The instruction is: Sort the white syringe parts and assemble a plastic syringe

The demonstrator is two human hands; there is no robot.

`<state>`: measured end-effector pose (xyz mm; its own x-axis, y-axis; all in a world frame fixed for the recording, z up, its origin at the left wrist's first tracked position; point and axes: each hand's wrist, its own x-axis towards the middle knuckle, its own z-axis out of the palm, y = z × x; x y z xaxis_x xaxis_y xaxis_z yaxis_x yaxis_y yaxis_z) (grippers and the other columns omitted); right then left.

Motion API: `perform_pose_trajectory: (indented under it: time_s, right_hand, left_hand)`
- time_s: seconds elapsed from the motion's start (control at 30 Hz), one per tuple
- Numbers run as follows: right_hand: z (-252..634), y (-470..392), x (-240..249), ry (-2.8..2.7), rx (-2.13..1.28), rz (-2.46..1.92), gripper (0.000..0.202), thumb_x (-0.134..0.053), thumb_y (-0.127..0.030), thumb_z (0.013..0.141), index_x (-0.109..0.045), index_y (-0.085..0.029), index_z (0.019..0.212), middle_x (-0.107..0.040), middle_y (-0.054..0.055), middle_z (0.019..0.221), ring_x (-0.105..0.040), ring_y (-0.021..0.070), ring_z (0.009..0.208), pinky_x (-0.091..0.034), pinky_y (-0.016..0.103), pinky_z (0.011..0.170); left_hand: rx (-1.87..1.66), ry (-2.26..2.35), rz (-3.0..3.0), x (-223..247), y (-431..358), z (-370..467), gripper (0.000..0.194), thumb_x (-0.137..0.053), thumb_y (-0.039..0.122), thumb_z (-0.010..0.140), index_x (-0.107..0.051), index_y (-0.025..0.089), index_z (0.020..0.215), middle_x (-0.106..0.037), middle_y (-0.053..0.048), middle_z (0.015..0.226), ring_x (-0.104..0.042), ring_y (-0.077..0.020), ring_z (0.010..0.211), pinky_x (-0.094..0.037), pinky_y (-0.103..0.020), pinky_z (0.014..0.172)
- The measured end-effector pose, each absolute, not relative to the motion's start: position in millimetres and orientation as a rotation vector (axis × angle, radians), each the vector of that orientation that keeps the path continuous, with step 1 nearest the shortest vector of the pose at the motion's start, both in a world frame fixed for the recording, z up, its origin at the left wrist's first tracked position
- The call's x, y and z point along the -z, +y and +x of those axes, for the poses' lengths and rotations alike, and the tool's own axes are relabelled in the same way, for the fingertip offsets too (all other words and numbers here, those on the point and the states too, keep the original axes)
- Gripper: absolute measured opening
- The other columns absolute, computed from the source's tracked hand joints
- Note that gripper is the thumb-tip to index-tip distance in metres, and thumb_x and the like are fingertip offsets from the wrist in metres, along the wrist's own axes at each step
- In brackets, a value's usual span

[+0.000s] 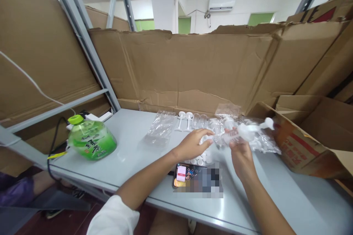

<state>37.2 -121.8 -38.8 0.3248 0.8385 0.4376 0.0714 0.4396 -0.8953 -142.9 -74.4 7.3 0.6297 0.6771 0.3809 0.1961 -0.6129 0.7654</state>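
Note:
My right hand (240,150) is wrapped round a clear and white plastic piece (245,132), held tilted above the table, with a white knob at its far right end. My left hand (195,142) pinches a small white part (206,138) at the left end of that piece. Behind the hands lie white stemmed parts (189,121) and clear ribbed cups (203,120). Small white caps (200,159) sit below my left hand. Clear bags with white parts (266,141) lie to the right.
A phone (190,177) lies near the front edge of the grey table (129,165). A green bottle (92,137) stands left, an empty clear bag (161,126) behind. An open cardboard box (300,147) is right; cardboard walls surround the back. Another person's arm shows at lower left.

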Motion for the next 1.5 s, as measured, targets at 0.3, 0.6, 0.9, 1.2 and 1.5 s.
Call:
perform_pose_trajectory:
  time_s: [0.3,0.6,0.9,1.2,1.5]
  right_hand:
    - [24,-127,30,-0.976,-1.003,-0.914,0.041,-0.070,-0.037,0.068,-0.060,-0.025,0.106,-0.066,0.008,0.104,-0.056,0.0277,0.105,-0.039,0.044,0.093]
    - [13,-124,39,-0.875,-1.139,-0.931,0.024,-0.068,-0.040,0.069,-0.067,-0.020,0.083,-0.070,0.007,0.086,-0.061,0.0267,0.089,-0.042,0.043,0.087]
    - [12,-126,38,-1.084,-1.125,-0.820,0.029,-0.072,-0.040,0.065,-0.065,-0.022,0.086,-0.070,0.006,0.089,-0.061,0.0270,0.090,-0.043,0.040,0.083]
    - [13,-121,43,-0.963,-1.091,-0.895,0.025,-0.073,-0.034,0.065,-0.064,-0.021,0.084,-0.069,0.005,0.089,-0.061,0.0240,0.084,-0.044,0.040,0.081]
    - [13,-124,40,-0.951,-1.209,-0.854,0.027,-0.073,-0.038,0.065,-0.065,-0.022,0.086,-0.070,0.005,0.082,-0.062,0.0255,0.084,-0.042,0.043,0.085]
  left_hand:
    - [-0.924,0.886,2.410,26,-78,-134,0.028,-0.043,0.043,0.085,-0.053,0.019,0.096,-0.061,-0.007,0.090,-0.056,-0.0210,0.086,-0.041,-0.031,0.074]
    - [-0.929,0.939,2.938,38,-72,-143,0.044,-0.024,0.048,0.090,-0.053,0.014,0.093,-0.059,-0.009,0.083,-0.053,-0.0220,0.080,-0.039,-0.035,0.072]
    - [-0.632,0.687,1.729,40,-69,-142,0.059,-0.007,0.059,0.085,-0.043,0.017,0.065,-0.035,0.004,0.045,-0.044,-0.0119,0.046,-0.041,-0.026,0.055]
    - [-0.975,1.011,2.475,36,-72,-151,0.032,-0.051,0.048,0.079,-0.054,0.020,0.095,-0.063,-0.002,0.079,-0.058,-0.0169,0.074,-0.039,-0.028,0.072]
    - [-0.760,0.763,1.898,34,-69,-151,0.048,-0.036,0.060,0.081,-0.055,0.016,0.073,-0.049,0.002,0.052,-0.050,-0.0126,0.052,-0.039,-0.024,0.058]
